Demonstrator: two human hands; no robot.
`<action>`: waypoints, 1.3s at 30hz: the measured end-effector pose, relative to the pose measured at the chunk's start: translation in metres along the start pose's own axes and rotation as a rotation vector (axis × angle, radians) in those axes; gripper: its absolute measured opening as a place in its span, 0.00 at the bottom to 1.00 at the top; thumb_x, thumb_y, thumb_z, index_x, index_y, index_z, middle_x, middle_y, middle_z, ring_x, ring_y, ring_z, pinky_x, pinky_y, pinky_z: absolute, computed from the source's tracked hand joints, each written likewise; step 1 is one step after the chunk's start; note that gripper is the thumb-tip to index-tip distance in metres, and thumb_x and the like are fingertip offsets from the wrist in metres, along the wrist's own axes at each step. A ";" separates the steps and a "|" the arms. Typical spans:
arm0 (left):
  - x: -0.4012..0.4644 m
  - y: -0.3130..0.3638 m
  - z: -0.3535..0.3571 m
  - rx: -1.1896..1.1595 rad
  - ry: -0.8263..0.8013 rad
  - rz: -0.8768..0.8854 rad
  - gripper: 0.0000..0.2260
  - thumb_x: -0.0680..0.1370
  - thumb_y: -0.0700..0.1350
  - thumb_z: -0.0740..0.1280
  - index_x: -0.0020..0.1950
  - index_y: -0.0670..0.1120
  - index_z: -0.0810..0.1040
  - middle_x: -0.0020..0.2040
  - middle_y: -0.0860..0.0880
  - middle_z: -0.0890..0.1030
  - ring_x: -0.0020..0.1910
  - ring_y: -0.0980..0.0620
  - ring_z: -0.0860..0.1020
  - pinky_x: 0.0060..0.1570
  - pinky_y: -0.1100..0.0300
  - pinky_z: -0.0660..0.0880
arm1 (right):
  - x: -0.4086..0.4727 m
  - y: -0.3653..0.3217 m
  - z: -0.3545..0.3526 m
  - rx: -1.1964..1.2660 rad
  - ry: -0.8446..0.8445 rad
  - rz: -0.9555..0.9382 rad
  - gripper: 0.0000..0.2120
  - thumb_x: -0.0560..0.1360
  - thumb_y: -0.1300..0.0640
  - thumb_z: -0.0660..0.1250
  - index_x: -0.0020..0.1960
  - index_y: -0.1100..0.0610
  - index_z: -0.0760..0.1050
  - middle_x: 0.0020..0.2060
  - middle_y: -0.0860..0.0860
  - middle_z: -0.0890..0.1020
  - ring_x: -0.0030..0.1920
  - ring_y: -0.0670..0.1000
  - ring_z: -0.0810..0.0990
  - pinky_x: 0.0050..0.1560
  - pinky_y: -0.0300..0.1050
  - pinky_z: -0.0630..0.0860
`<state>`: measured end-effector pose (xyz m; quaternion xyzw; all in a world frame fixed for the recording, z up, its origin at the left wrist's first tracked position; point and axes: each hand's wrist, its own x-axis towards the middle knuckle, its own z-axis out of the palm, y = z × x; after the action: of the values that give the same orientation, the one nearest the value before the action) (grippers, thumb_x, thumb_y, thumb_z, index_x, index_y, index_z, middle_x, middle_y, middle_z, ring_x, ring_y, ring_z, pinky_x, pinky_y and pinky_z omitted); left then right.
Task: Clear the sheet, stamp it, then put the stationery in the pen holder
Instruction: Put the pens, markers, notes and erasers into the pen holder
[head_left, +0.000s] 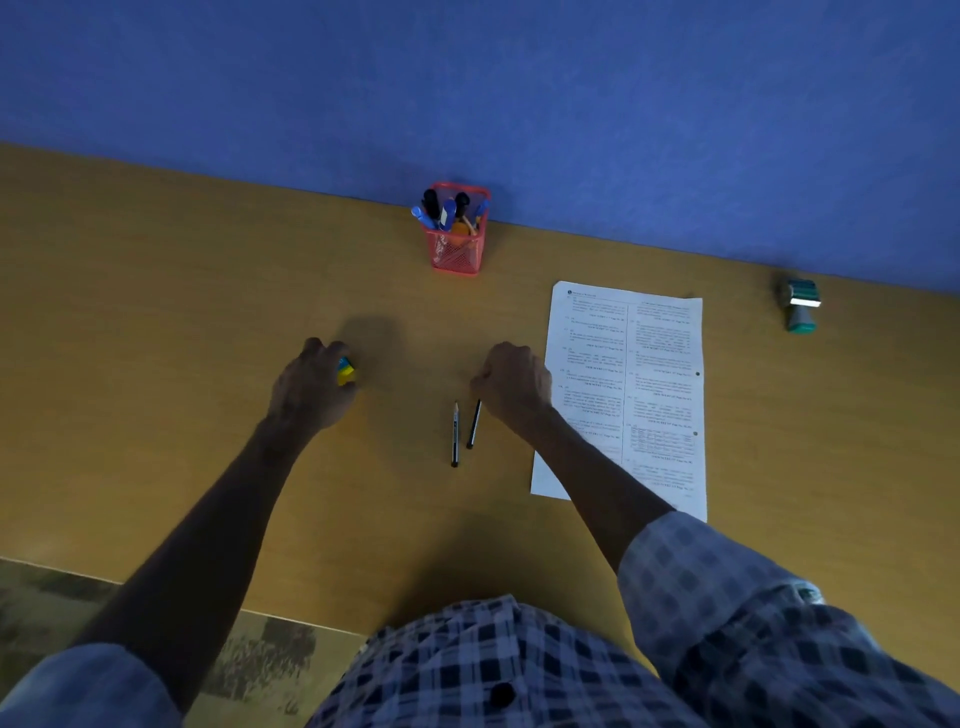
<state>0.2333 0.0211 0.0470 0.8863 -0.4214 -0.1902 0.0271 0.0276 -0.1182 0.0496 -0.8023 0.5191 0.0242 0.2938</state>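
From the head camera, a wooden table (182, 291) ran along a blue wall (467, 78), and both bare forearms reached out over it from checked sleeves. The left hand (311, 384) lay curled over a small yellow-and-blue object (345, 370), its fingers wrapped around it so that only one end showed; what the object was could not be told. The right hand (514, 382) was bunched into a loose fist with its fingertips closed on the upper end of a dark pencil (474, 423), whose lower end slanted down toward the person. A second pencil (455, 434) lay flat on the table just to the left of the first, apart from either hand. The printed sheet (654, 374) lay just right of the right hand, its surface bare except where the right forearm crossed its lower left corner. The red mesh pen holder (457, 244) stood against the wall, already holding several pens. A green stamp (801, 305) lay on its side, well to the right of the sheet.
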 end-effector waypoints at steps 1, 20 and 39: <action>0.000 -0.001 0.002 -0.012 0.014 0.027 0.18 0.75 0.43 0.69 0.65 0.44 0.75 0.59 0.39 0.73 0.53 0.33 0.77 0.51 0.44 0.75 | -0.001 -0.001 0.001 0.019 0.010 -0.001 0.09 0.70 0.61 0.67 0.49 0.61 0.79 0.44 0.58 0.83 0.47 0.61 0.81 0.39 0.46 0.74; 0.062 0.077 -0.084 -0.541 0.543 0.429 0.08 0.78 0.43 0.65 0.55 0.42 0.74 0.47 0.46 0.82 0.42 0.51 0.81 0.39 0.58 0.77 | 0.059 -0.030 -0.097 0.638 0.467 -0.199 0.05 0.70 0.60 0.69 0.42 0.57 0.83 0.38 0.49 0.86 0.40 0.46 0.84 0.46 0.48 0.81; 0.161 0.145 -0.116 -0.296 0.243 0.110 0.08 0.69 0.45 0.74 0.45 0.43 0.84 0.46 0.47 0.84 0.45 0.49 0.81 0.43 0.58 0.76 | 0.128 -0.052 -0.104 0.142 0.537 -0.321 0.10 0.78 0.52 0.63 0.57 0.52 0.79 0.49 0.50 0.86 0.49 0.53 0.84 0.48 0.50 0.81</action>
<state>0.2607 -0.2074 0.1342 0.8648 -0.4301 -0.1399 0.2180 0.1033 -0.2599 0.1145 -0.8291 0.4451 -0.2715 0.2017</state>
